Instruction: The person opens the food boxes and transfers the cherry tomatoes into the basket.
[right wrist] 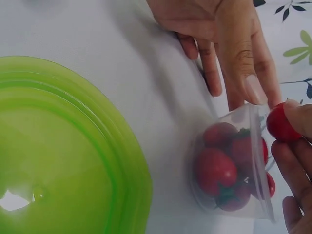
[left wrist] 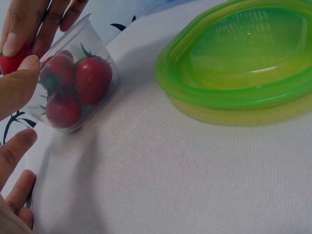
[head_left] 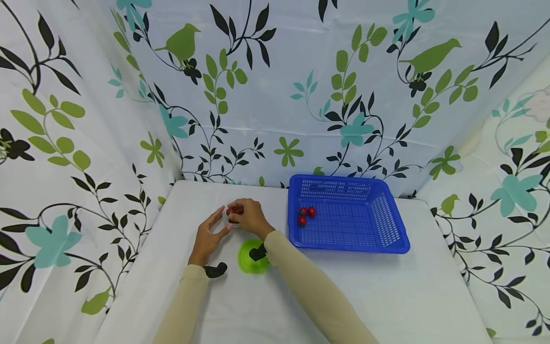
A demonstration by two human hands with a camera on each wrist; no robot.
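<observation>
Head: the left hand (head_left: 208, 239) and right hand (head_left: 251, 218) are being kept near a blue basket (head_left: 350, 248). Left wrist: tomatoes (left wrist: 92, 80) are being held in a clear tub (left wrist: 101, 46). Right wrist: by the rim, one more tomato (right wrist: 279, 125) is being pinched by the right hand; the tub is being touched by loose left fingers.

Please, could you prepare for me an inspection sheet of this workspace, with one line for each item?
Surface: table covered in white.
Job's things: clear container with several tomatoes inside; green lid on the table; blue basket holding three tomatoes.
Clutter: nothing seen.
Hands: left hand at the container's rim; right hand pinches another tomato by the container's mouth; black device at each wrist.
Cables: nothing seen.
Surroundings: patterned cloth behind and at both sides.
</observation>
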